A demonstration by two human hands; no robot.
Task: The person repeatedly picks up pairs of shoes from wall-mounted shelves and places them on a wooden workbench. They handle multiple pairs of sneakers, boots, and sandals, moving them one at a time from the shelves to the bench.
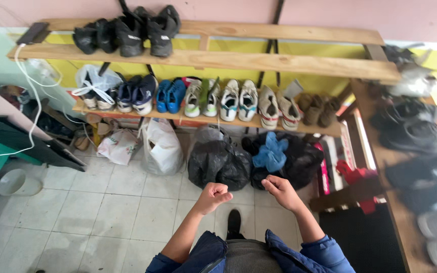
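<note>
Left hand (213, 194) clenched in an empty fist, just below the black bag (218, 163) on the floor. Right hand (280, 189) loosely curled, grasping nothing, right of that bag, below the blue cloth (270, 153).

Both hands (213, 194) (280, 189) raised — fists closed, empty.

Both fists, left hand (213, 194) and right hand (280, 189), hover empty above black bags (218, 162) under shoe shelves (203, 117).
</note>
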